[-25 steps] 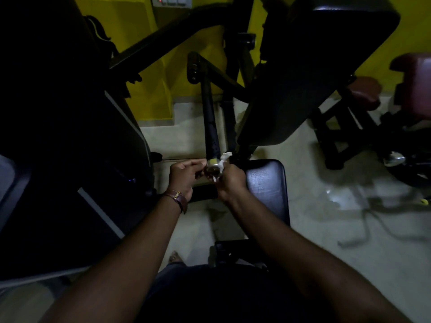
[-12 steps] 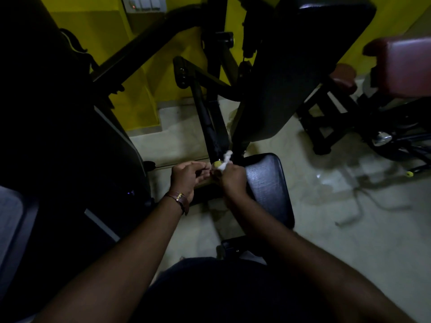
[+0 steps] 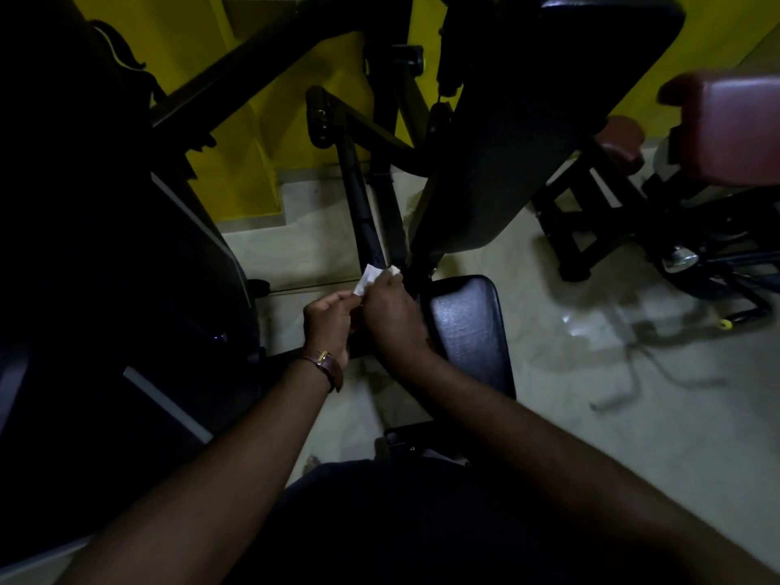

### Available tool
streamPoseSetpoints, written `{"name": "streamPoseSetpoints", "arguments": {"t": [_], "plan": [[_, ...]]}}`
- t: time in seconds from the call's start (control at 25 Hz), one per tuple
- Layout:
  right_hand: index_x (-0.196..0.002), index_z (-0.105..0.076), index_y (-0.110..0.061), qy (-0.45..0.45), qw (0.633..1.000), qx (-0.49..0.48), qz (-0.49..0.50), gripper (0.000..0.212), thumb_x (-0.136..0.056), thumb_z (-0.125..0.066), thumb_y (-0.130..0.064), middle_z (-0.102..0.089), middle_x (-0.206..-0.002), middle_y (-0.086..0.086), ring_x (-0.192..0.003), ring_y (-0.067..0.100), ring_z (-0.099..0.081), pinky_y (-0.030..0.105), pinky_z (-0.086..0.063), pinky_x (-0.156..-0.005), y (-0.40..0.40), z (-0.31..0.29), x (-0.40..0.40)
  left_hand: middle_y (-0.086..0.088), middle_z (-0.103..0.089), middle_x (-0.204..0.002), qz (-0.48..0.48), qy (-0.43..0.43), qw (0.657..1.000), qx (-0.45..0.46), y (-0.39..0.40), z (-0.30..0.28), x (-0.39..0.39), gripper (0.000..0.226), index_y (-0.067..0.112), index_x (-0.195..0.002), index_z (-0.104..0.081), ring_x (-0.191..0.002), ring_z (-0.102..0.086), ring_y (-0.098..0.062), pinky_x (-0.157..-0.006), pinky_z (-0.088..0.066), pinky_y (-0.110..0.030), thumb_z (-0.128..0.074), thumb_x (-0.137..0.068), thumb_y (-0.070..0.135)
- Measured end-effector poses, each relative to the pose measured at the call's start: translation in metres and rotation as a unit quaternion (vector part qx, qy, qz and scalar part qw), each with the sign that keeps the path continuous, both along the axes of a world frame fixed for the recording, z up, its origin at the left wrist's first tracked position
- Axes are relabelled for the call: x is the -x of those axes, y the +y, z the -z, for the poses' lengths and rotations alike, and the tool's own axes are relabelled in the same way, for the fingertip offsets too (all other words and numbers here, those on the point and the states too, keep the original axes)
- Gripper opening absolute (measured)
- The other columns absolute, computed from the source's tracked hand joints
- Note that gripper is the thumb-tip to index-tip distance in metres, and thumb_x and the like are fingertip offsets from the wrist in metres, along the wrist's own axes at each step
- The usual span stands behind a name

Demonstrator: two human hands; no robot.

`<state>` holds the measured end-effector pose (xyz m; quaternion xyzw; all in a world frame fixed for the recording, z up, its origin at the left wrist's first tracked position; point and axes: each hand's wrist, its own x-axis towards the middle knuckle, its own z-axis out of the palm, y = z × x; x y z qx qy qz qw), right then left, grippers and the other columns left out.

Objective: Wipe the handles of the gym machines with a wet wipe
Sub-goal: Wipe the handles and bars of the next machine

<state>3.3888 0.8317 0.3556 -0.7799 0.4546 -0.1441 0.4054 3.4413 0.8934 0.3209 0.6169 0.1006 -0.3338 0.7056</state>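
Observation:
A small white wet wipe [image 3: 368,279] sticks up between my two hands, at the lower end of a black machine bar [image 3: 362,213]. My right hand [image 3: 390,312] grips the wipe, fingers curled around it. My left hand [image 3: 329,320], with a brown strap on its wrist, has its fingertips at the wipe's lower edge; whether it pinches the wipe is hard to tell in the dim light. The end of the bar is hidden behind my right hand.
A black padded seat [image 3: 468,327] lies just right of my hands, with a large black back pad [image 3: 527,120] above it. Dark machine frames [image 3: 105,247] fill the left. Maroon pads [image 3: 730,124] and a black stand [image 3: 591,221] are at the right on the pale floor.
The camera view has shifted a little. The metal bar end seen a second ago is now covered by my right hand, and the wipe stands out flatter to its left.

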Motion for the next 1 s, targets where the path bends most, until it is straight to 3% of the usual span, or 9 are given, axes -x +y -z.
{"name": "streamPoseSetpoints", "arguments": {"t": [0.08,0.2,0.32,0.44,0.52,0.76,0.92,1.0], "plan": [[-0.121,-0.050,0.017,0.069,0.992,0.094,-0.041,0.037,-0.094,-0.052,-0.008,-0.059,-0.115,0.034,-0.095,0.041,-0.066,0.037,-0.055,-0.072,0.000,-0.003,-0.007,0.005,-0.069,-0.060,-0.016,0.010,1.000,0.009,-0.002,-0.003,0.003,0.017,0.013,-0.077,-0.068,-0.055,-0.062,-0.006,-0.053,-0.049,-0.018,-0.061,-0.085,0.000],[-0.118,-0.050,0.003,0.075,0.971,0.187,-0.127,0.026,-0.099,-0.044,-0.013,-0.059,-0.115,0.023,-0.098,0.039,-0.063,0.037,-0.047,-0.073,-0.010,-0.007,-0.010,0.002,-0.069,-0.063,-0.006,0.013,1.000,0.017,-0.003,-0.007,0.001,0.013,0.012,-0.078,-0.068,-0.055,-0.062,-0.007,-0.053,-0.049,-0.019,-0.064,-0.084,0.001],[-0.106,-0.056,-0.003,0.072,0.980,0.145,-0.115,0.025,-0.100,-0.045,-0.025,-0.066,-0.104,0.019,-0.097,0.037,-0.063,0.036,-0.045,-0.074,-0.013,-0.008,0.006,-0.002,-0.070,-0.070,0.004,0.024,0.999,0.029,-0.004,-0.010,-0.004,0.014,0.010,-0.082,-0.069,-0.061,-0.064,-0.010,-0.060,-0.052,-0.022,-0.067,-0.081,-0.003],[-0.095,-0.065,-0.006,0.048,0.990,0.092,-0.092,0.017,-0.093,-0.055,-0.019,-0.069,-0.097,0.017,-0.094,0.035,-0.065,0.034,-0.046,-0.072,-0.026,-0.015,-0.018,-0.003,-0.070,-0.071,0.003,0.026,0.999,0.018,-0.006,-0.008,-0.008,0.018,0.010,-0.085,-0.068,-0.065,-0.063,-0.014,-0.067,-0.052,-0.028,-0.066,-0.080,-0.008],[-0.095,-0.069,-0.002,0.039,0.995,0.060,-0.066,0.024,-0.095,-0.055,-0.022,-0.069,-0.097,0.020,-0.095,0.035,-0.065,0.033,-0.047,-0.072,-0.037,-0.018,-0.032,-0.003,-0.070,-0.069,0.017,0.022,1.000,0.014,-0.007,-0.010,-0.009,0.018,0.008,-0.086,-0.068,-0.066,-0.063,-0.016,-0.069,-0.052,-0.029,-0.066,-0.080,-0.009],[-0.097,-0.065,-0.008,0.083,0.971,0.186,-0.122,0.021,-0.090,-0.059,-0.027,-0.070,-0.094,0.013,-0.088,0.030,-0.066,0.031,-0.043,-0.067,-0.031,-0.004,-0.005,-0.006,-0.070,-0.081,0.049,0.008,0.999,-0.007,-0.007,-0.017,-0.015,0.027,0.008,-0.090,-0.069,-0.074,-0.063,-0.016,-0.065,-0.054,-0.022,-0.055,-0.083,-0.013],[-0.085,-0.067,0.001,0.028,0.984,0.128,-0.121,0.012,-0.088,-0.060,-0.008,-0.068,-0.090,0.019,-0.079,0.032,-0.066,0.026,-0.036,-0.059,-0.040,-0.010,-0.038,-0.001,-0.071,-0.068,0.045,0.009,0.999,-0.015,-0.007,-0.021,-0.014,0.030,0.007,-0.086,-0.067,-0.069,-0.064,-0.015,-0.072,-0.054,-0.028,-0.050,-0.083,-0.017],[-0.080,-0.069,0.000,-0.006,0.981,0.144,-0.129,0.011,-0.085,-0.062,-0.007,-0.068,-0.086,0.018,-0.075,0.032,-0.065,0.027,-0.039,-0.058,-0.041,-0.009,-0.032,0.000,-0.071,-0.065,0.055,-0.001,0.998,-0.021,-0.007,-0.023,-0.012,0.027,0.007,-0.088,-0.067,-0.065,-0.064,-0.012,-0.071,-0.053,-0.025,-0.052,-0.084,-0.016]]}}
